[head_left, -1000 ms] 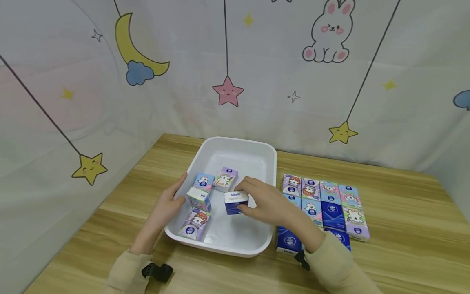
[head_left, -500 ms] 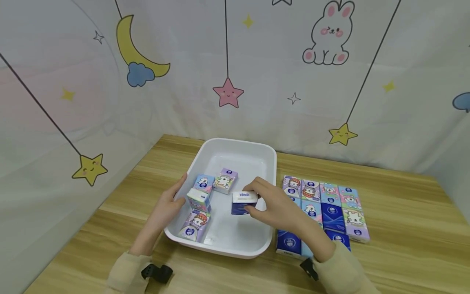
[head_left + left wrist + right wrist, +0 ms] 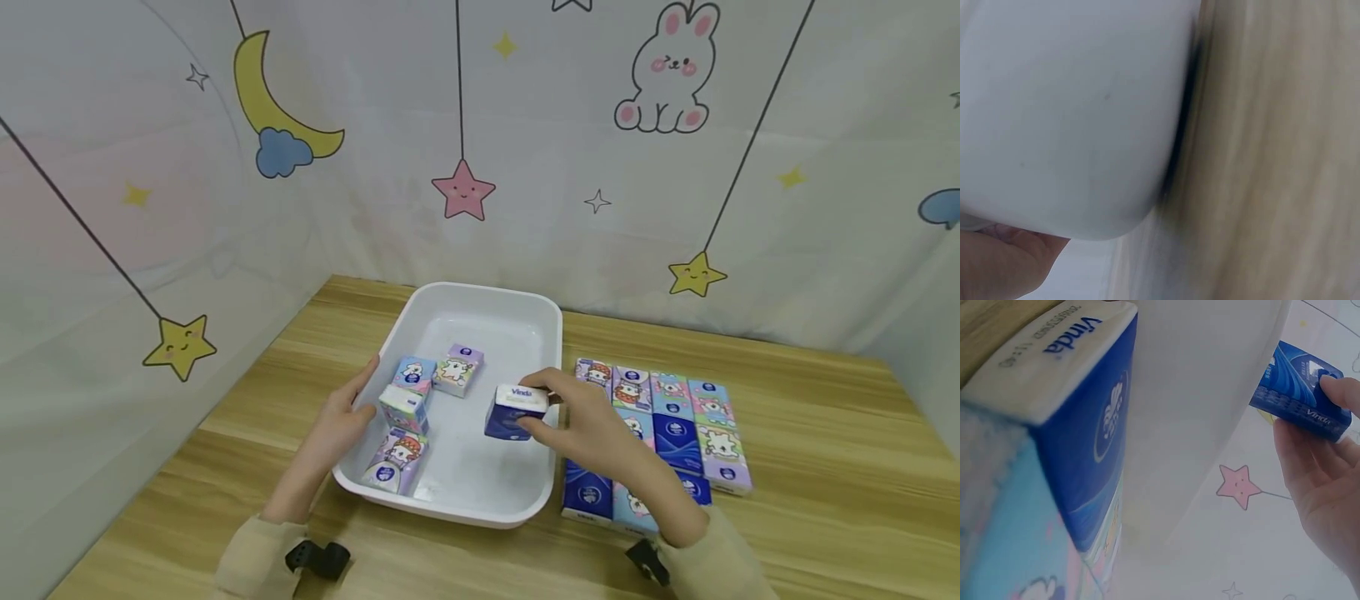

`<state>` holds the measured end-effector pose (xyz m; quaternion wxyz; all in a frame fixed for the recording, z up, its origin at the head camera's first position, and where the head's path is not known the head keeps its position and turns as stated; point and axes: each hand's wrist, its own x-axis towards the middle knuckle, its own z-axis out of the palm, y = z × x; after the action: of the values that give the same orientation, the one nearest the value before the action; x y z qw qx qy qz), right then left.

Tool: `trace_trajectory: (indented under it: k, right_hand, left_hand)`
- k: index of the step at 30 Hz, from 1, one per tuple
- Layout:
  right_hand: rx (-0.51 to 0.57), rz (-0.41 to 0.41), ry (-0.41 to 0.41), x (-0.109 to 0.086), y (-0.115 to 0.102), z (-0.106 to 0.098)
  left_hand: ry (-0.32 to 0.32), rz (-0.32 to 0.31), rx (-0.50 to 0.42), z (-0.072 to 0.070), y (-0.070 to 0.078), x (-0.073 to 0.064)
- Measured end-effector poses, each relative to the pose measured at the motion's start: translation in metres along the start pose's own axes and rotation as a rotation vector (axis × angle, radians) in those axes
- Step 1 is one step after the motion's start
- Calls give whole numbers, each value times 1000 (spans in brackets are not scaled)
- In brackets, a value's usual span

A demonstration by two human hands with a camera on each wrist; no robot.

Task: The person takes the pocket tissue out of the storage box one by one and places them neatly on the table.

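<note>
My right hand [image 3: 592, 425] pinches a dark blue Vinda tissue pack [image 3: 516, 414] between thumb and fingers, over the right side of a white plastic basin [image 3: 498, 291]. In the right wrist view the same pack [image 3: 1297, 390] shows its blue swirl face, the fingers curled under it. My left hand [image 3: 339, 425] grips the basin's left rim, thumb towards the inside. The left wrist view shows the basin's outer wall [image 3: 1079, 112] and part of that hand [image 3: 1007, 262]. Inside the basin lie several cartoon-printed tissue packs, among them a purple one [image 3: 397, 461] and an upright one [image 3: 403, 408].
Right of the basin, several more tissue packs lie in rows on the wooden table [image 3: 825, 467], including a blue one [image 3: 677, 442] and a purple-edged one [image 3: 724, 458]. A printed curtain [image 3: 525, 233] stands behind the table and along its left side.
My right hand has moved right with the blue tissue pack, from mid-basin towards the right rim, and the pack has turned slightly. My left hand stays at the rim.
</note>
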<state>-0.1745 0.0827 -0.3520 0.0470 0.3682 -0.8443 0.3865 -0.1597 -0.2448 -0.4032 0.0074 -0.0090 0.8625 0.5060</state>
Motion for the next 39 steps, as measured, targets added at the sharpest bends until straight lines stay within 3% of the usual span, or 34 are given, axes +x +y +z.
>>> trace_trajectory:
  k: [20, 39]
  right_hand:
    - [83, 138, 158, -28, 16, -18]
    - [123, 247, 195, -52, 27, -31]
  left_hand:
    - [-1, 2, 10, 0, 1, 1]
    - [-4, -3, 2, -1, 1, 0]
